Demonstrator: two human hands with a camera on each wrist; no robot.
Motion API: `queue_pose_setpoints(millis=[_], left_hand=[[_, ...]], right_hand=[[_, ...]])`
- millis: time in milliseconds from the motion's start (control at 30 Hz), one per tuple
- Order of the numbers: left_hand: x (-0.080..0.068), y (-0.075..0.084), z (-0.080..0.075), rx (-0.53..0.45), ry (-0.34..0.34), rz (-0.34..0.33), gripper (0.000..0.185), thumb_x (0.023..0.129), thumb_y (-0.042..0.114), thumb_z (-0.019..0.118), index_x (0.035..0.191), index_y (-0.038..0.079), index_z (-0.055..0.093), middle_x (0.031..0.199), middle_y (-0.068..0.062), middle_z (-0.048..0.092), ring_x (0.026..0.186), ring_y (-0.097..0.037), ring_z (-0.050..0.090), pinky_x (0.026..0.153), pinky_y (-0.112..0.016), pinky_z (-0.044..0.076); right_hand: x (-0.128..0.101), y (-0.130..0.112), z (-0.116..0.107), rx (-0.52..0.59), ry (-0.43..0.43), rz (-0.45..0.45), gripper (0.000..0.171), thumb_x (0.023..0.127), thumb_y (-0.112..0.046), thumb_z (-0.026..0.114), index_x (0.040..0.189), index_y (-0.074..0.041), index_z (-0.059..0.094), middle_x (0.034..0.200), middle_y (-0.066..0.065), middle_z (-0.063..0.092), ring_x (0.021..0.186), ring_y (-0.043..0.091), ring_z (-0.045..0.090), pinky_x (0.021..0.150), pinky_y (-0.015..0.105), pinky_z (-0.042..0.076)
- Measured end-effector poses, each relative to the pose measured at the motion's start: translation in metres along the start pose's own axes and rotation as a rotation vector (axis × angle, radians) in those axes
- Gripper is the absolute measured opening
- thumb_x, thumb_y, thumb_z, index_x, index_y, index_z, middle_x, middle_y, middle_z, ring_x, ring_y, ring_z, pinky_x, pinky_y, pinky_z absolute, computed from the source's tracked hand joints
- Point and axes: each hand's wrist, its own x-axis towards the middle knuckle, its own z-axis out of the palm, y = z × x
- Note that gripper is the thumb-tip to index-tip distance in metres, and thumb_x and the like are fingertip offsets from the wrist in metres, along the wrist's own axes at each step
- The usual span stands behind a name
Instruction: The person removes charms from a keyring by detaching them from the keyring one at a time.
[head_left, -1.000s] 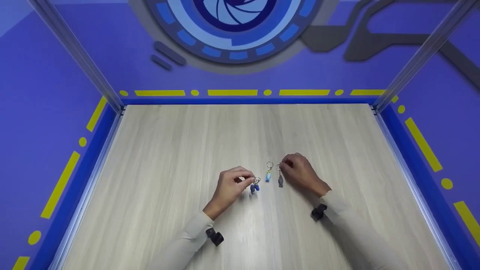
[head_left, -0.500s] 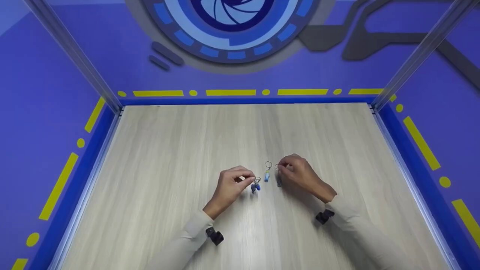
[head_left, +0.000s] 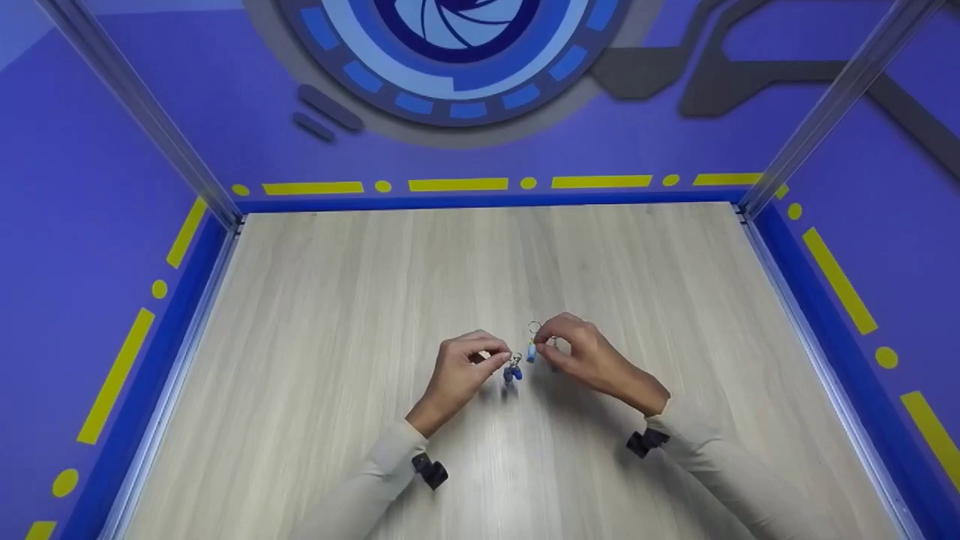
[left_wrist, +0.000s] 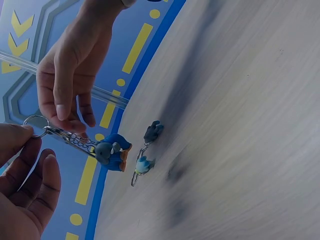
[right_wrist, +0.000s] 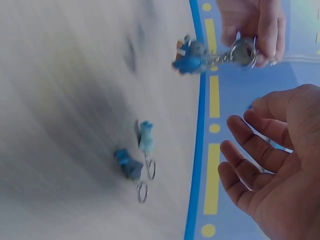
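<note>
In the head view my left hand (head_left: 459,375) pinches the ring of a keychain (head_left: 513,371), whose grey and blue figure dangles above the table. The left wrist view shows that figure (left_wrist: 111,153) closer, with orange parts and a metal chain; whether several charms hang together I cannot tell. My right hand (head_left: 592,352) hovers close by, fingers bent loosely, with nothing visibly held. Under it lie a light blue keychain (right_wrist: 146,136) and a dark grey keychain (right_wrist: 129,166) on the table, side by side. In the head view the right hand largely hides the grey one.
The wood-grain table (head_left: 322,300) extends all around the hands. Blue panels with yellow markings (head_left: 457,184) stand behind it and at both sides, with metal posts at the back corners. A small black camera sits on each wrist.
My right hand has left the grey keychain's ring and moved left, toward the left hand, now over the light blue keychain's side. The left hand stays put, still pinching its keychain.
</note>
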Motion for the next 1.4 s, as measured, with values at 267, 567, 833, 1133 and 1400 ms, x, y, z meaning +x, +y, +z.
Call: queue_pose_setpoints(millis=[267, 567, 833, 1133, 1400], left_hand=[[0.0, 0.002, -0.001, 0.0, 0.012, 0.02, 0.003, 0.098, 0.005, 0.083, 0.098, 0.007, 0.086, 0.095, 0.003, 0.08, 0.085, -0.009, 0.07, 0.075, -0.031, 0.057], [-0.001, 0.003, -0.002, -0.001, -0.013, 0.019, 0.01, 0.102, 0.013, 0.081, 0.1, 0.005, 0.086, 0.097, 0.006, 0.08, 0.085, -0.01, 0.07, 0.074, -0.037, 0.06], [-0.001, 0.003, -0.003, -0.011, 0.002, 0.021, 0.005, 0.101, 0.011, 0.082, 0.099, 0.008, 0.086, 0.096, 0.004, 0.08, 0.086, -0.01, 0.07, 0.074, -0.028, 0.057], [-0.003, -0.002, -0.002, -0.015, 0.021, 0.002, 0.007, 0.098, 0.004, 0.083, 0.099, 0.01, 0.087, 0.094, 0.003, 0.08, 0.079, -0.009, 0.067, 0.07, -0.023, 0.055], [-0.005, -0.003, -0.003, -0.014, 0.013, -0.024, 0.004, 0.099, 0.007, 0.083, 0.1, 0.009, 0.086, 0.093, 0.005, 0.079, 0.078, -0.009, 0.065, 0.071, -0.024, 0.054]], right_hand=[[-0.001, -0.008, 0.015, 0.026, -0.017, -0.083, 0.009, 0.1, -0.004, 0.08, 0.109, -0.006, 0.077, 0.108, 0.006, 0.077, 0.109, 0.027, 0.073, 0.093, 0.05, 0.06], [-0.002, -0.01, 0.027, 0.097, -0.016, -0.045, 0.008, 0.1, -0.005, 0.08, 0.107, -0.006, 0.078, 0.107, 0.003, 0.078, 0.108, 0.024, 0.072, 0.096, 0.046, 0.06], [-0.001, -0.01, 0.03, 0.158, 0.014, -0.063, 0.003, 0.103, -0.005, 0.076, 0.1, -0.005, 0.076, 0.102, 0.002, 0.078, 0.101, 0.023, 0.072, 0.093, 0.041, 0.058], [-0.001, -0.015, 0.026, 0.178, 0.051, -0.011, 0.01, 0.101, 0.001, 0.076, 0.103, -0.008, 0.078, 0.103, 0.002, 0.079, 0.103, 0.024, 0.073, 0.094, 0.045, 0.06], [0.0, -0.022, 0.021, 0.204, 0.078, -0.011, 0.013, 0.1, 0.002, 0.077, 0.105, -0.009, 0.079, 0.104, 0.004, 0.079, 0.099, 0.027, 0.074, 0.09, 0.032, 0.057]])
